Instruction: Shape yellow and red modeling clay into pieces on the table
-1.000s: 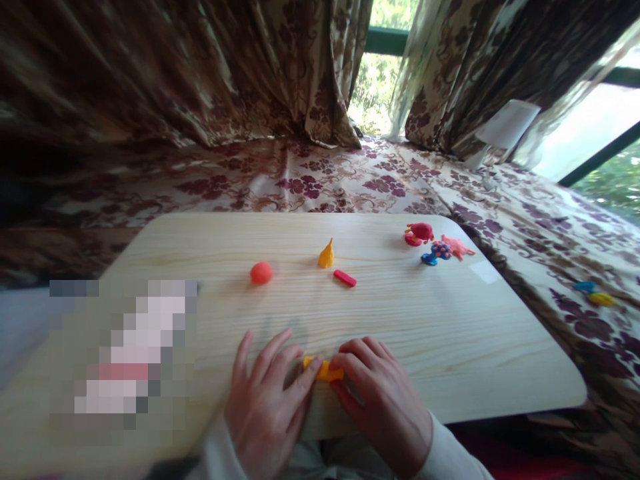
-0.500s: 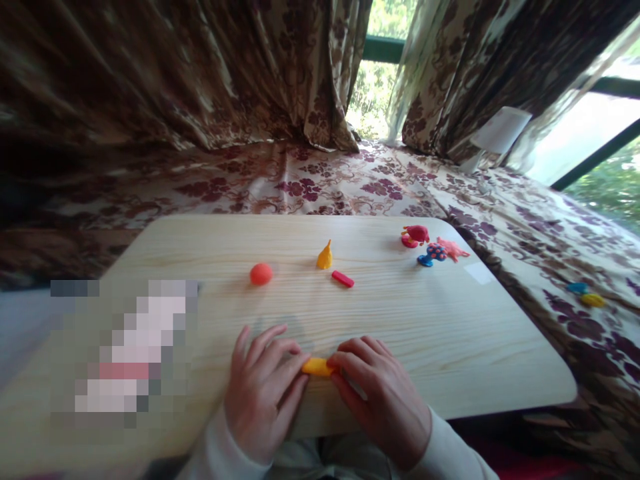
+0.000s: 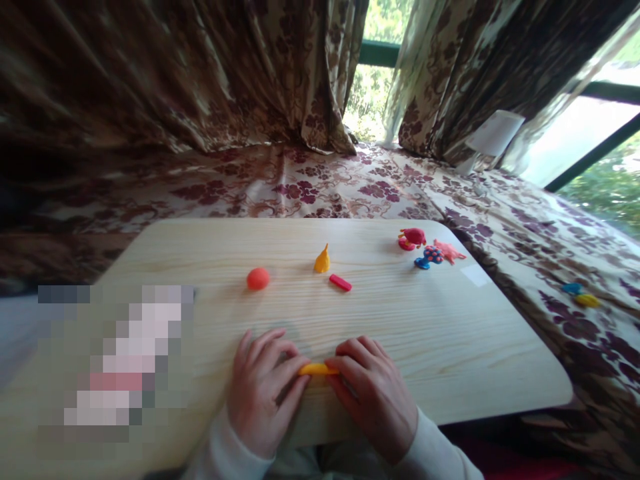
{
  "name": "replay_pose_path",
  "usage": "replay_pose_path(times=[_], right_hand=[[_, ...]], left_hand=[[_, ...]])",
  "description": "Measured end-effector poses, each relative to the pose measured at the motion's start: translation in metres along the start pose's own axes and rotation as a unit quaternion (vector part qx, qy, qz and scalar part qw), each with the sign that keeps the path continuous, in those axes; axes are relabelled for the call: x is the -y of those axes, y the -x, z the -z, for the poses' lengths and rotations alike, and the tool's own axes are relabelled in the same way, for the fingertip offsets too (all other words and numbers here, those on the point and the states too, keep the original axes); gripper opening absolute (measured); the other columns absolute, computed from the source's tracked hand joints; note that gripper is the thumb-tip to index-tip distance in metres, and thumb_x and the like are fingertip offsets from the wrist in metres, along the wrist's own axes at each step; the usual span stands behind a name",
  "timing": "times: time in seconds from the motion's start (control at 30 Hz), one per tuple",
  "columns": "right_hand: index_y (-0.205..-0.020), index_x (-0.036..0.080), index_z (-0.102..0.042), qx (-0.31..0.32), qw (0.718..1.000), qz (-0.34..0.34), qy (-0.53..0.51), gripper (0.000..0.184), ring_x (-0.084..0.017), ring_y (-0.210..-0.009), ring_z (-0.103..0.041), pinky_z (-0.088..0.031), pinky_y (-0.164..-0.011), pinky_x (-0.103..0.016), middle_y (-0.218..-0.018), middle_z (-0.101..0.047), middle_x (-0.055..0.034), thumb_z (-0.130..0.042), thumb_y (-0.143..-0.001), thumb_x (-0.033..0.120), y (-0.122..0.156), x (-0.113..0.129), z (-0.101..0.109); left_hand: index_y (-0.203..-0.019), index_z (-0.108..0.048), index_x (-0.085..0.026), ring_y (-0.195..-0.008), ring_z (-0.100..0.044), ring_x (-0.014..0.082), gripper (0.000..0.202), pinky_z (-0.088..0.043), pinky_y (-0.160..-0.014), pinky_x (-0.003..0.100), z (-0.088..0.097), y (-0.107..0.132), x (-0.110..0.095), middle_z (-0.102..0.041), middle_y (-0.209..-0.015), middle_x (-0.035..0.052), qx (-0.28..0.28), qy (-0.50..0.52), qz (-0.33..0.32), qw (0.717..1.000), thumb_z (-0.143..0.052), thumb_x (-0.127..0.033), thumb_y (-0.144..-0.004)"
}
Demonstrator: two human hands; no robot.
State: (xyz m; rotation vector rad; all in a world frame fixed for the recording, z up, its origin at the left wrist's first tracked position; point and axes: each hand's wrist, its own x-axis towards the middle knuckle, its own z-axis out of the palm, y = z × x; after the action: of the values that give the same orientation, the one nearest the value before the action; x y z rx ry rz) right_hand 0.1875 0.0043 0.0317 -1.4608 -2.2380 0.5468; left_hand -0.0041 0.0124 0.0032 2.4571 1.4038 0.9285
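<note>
The yellow clay piece (image 3: 316, 369) lay on the wooden table (image 3: 450, 347), close to the near edge and about at the middle of its width. It was a short, flattened roll, and its long axis ran left to right, almost parallel to the near edge. It sat exactly between the two hands, so neither hand was nearer than the other; each one had one end.

The left hand (image 3: 263, 393) rested palm down on the table with the fingers bent. Its fingertips were closed on the left end of the piece, while the other fingers spread loosely toward the far side. The right hand (image 3: 373, 393) mirrored it: the fingers were curled and the fingertips pressed on the right end. Both hands were mostly closed, and the piece was the only thing they held. The thumbs were hidden under the hands, so I cannot tell how they gripped from below.

Farther from the person, toward the middle of the table, were an orange ball (image 3: 258, 279), a yellow cone (image 3: 323, 260) and a red stick (image 3: 341, 283), all well apart from the hands. Near the far right corner stood small clay figures (image 3: 430, 256). The left part of the table was blurred out.
</note>
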Motion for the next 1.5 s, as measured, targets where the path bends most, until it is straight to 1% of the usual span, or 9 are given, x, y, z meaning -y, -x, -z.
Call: replay_pose_path(times=[0.17, 0.33, 0.47, 0.57, 0.83, 0.97, 1.17, 1.4, 1.5], right_hand=[[-0.09, 0.024, -0.063, 0.044, 0.999, -0.01, -0.018, 0.009, -0.018, -0.078, -0.053, -0.039, -0.071, -0.031, -0.082, -0.063, -0.0008, -0.064, -0.083, 0.018, 0.002, 0.004, 0.005], [-0.093, 0.022, -0.062, 0.031, 0.999, -0.038, 0.02, 0.013, -0.021, -0.085, -0.053, -0.041, -0.075, -0.033, -0.091, -0.062, -0.004, -0.065, -0.081, 0.017, -0.002, 0.006, 0.008], [-0.1, 0.022, -0.062, 0.026, 0.999, -0.029, 0.008, 0.019, -0.022, -0.089, -0.052, -0.043, -0.078, -0.034, -0.097, -0.06, -0.005, -0.062, -0.082, 0.015, -0.004, 0.007, 0.006], [-0.104, 0.023, -0.062, 0.025, 0.999, -0.026, 0.012, 0.025, -0.022, -0.093, -0.051, -0.043, -0.08, -0.035, -0.1, -0.059, -0.0049, -0.066, -0.08, 0.016, -0.009, 0.008, 0.003], [-0.088, 0.023, -0.065, 0.052, 0.998, -0.014, 0.035, 0.013, -0.02, -0.089, -0.049, -0.04, -0.079, -0.033, -0.094, -0.059, -0.0027, -0.068, -0.078, 0.016, -0.024, 0.009, 0.004], [-0.091, 0.022, -0.065, 0.066, 0.997, 0.004, 0.033, 0.015, -0.019, -0.088, -0.048, -0.04, -0.077, -0.031, -0.093, -0.058, -0.0026, -0.067, -0.078, 0.015, -0.027, 0.009, 0.006], [-0.086, 0.021, -0.066, 0.078, 0.997, 0.004, 0.022, 0.008, -0.019, -0.087, -0.047, -0.04, -0.077, -0.031, -0.091, -0.058, -0.0032, -0.065, -0.081, 0.015, -0.028, 0.01, 0.006], [-0.095, 0.021, -0.065, 0.075, 0.997, 0.0, 0.018, 0.022, -0.019, -0.09, -0.048, -0.039, -0.08, -0.032, -0.095, -0.059, -0.0028, -0.071, -0.075, 0.016, -0.029, 0.013, 0.006], [-0.088, 0.021, -0.066, 0.081, 0.996, 0.0, 0.03, 0.011, -0.019, -0.089, -0.048, -0.039, -0.078, -0.031, -0.094, -0.059, -0.0027, -0.069, -0.079, 0.018, -0.03, 0.014, 0.005]], left_hand=[[-0.091, -0.064, -0.026, -0.111, -0.047, 0.0244, 0.017, -0.025, -0.101, 0.05, 0.006, 0.0, -0.005, -0.061, -0.093, 0.0022, -0.007, -0.004, 0.0, 1.0, -0.05, -0.019, -0.084], [-0.107, -0.061, -0.027, -0.11, -0.047, 0.0249, 0.026, -0.026, -0.101, 0.05, 0.003, 0.006, 0.003, -0.061, -0.097, 0.0027, -0.007, -0.043, 0.002, 0.999, -0.054, -0.021, -0.083], [-0.102, -0.063, -0.028, -0.111, -0.048, 0.0243, 0.023, -0.027, -0.1, 0.051, 0.0, 0.008, 0.007, -0.061, -0.096, 0.0024, -0.011, -0.037, 0.004, 0.999, -0.052, -0.018, -0.084], [-0.101, -0.063, -0.027, -0.11, -0.048, 0.024, 0.021, -0.028, -0.1, 0.051, -0.002, 0.006, 0.006, -0.061, -0.094, 0.0028, -0.015, -0.027, 0.016, 0.999, -0.052, -0.019, -0.085], [-0.101, -0.063, -0.027, -0.107, -0.05, 0.0241, 0.021, -0.028, -0.1, 0.049, -0.003, 0.009, 0.006, -0.061, -0.095, 0.0034, -0.025, -0.017, 0.019, 0.999, -0.054, -0.02, -0.083], [-0.101, -0.063, -0.026, -0.107, -0.05, 0.0238, 0.021, -0.028, -0.1, 0.049, -0.002, 0.009, 0.005, -0.061, -0.095, 0.004, -0.031, -0.011, 0.027, 0.999, -0.054, -0.018, -0.084], [-0.101, -0.063, -0.026, -0.107, -0.05, 0.0239, 0.021, -0.027, -0.101, 0.05, -0.002, 0.01, 0.004, -0.061, -0.096, 0.0039, -0.023, -0.008, 0.034, 0.999, -0.054, -0.018, -0.084], [-0.1, -0.064, -0.025, -0.107, -0.05, 0.0239, 0.02, -0.027, -0.1, 0.05, -0.002, 0.009, 0.003, -0.061, -0.096, 0.0044, -0.022, -0.01, 0.041, 0.999, -0.053, -0.019, -0.085], [-0.1, -0.065, -0.025, -0.107, -0.051, 0.024, 0.02, -0.028, -0.1, 0.049, -0.001, 0.008, 0.003, -0.061, -0.096, 0.0045, -0.019, -0.011, 0.04, 0.999, -0.053, -0.02, -0.085]])
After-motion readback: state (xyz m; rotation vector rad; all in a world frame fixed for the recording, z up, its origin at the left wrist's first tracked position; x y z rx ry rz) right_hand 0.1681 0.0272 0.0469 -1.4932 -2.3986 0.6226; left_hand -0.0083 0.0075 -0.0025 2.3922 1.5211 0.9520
